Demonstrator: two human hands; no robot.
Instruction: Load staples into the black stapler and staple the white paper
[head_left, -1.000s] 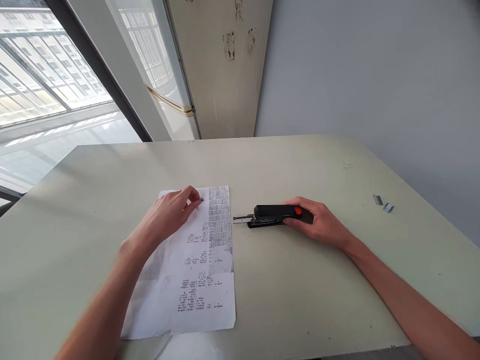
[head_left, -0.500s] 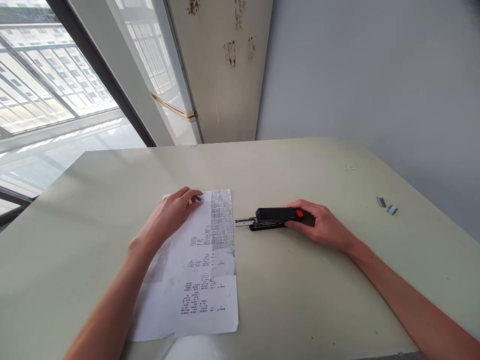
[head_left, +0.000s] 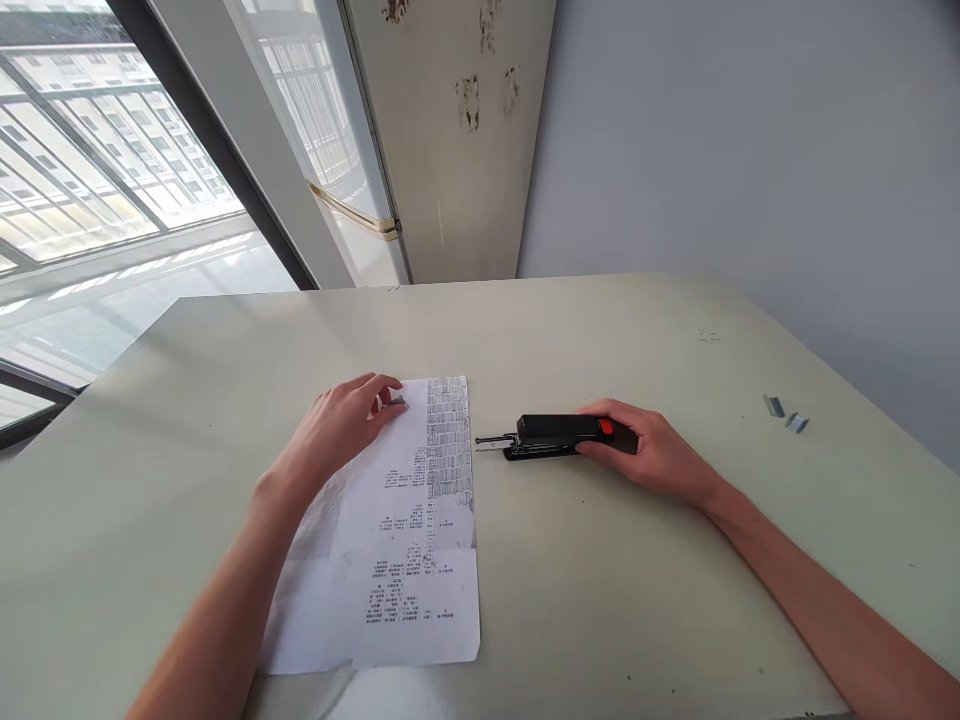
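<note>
Over the upper part of the printed papers [head_left: 409, 640], my left hand [head_left: 337, 420] pinches a small grey strip of staples [head_left: 399, 400] between thumb and fingers. My right hand [head_left: 637, 445] is wrapped round the rear end of a black stapler [head_left: 555, 428] with a red mark on its side. The stapler lies on the table just right of the papers, its front facing left. A thin metal rail [head_left: 493, 442] sticks out of that front, close to the papers' right edge. My right palm hides the stapler's back end.
Two short staple strips, one strip [head_left: 774, 406] beside another strip [head_left: 797, 424], lie on the pale table [head_left: 675, 580] far to the right. A grey wall [head_left: 712, 150] stands behind the table, with a window [head_left: 112, 150] at the left.
The staple strip has turned slightly in my left fingers. My right hand keeps its hold on the stapler. The whole view has shifted a little.
</note>
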